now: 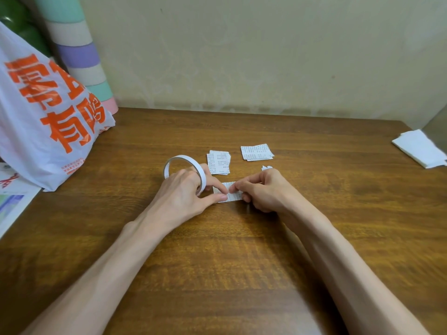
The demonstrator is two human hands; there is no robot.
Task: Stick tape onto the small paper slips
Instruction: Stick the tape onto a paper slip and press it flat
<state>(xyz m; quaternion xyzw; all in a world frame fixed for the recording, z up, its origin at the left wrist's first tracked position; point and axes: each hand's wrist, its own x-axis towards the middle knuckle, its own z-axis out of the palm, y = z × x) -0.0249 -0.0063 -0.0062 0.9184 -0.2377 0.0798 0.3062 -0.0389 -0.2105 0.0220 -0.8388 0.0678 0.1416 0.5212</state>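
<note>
Looks like we're mid-stick here: the one paper slip (234,196) being worked on lies flat on the worktop (242,250) right at the centre of the frame, between both sets of fingertips. The left hand (186,189) has the tape roll (198,171) hooked over its fingers and gripped, with thumb and forefinger reaching out to pin the slip's left end. The right hand (261,189) is curled up and pinching at the slip's top edge, fingertip to fingertip with the left. My guess is the tape end is being laid down on the slip, so the next move needs a smooth press along it, then a clean tear off the roll without dragging the slip along. Just above sit two little piles of printed slips, one stack (219,162) beside the roll and another stack (257,152) further right, with a tiny white scrap (265,168) near the right knuckles. Honestly can't make out the actual strip of tape, since it's white on white and the fingers cover that spot, so I can't tell how much is stuck down. Which pile is done is anyone's guess too. The plastic bag (48,117) at left and the folded white paper (420,148) at far right are cut off by the frame edges.
</note>
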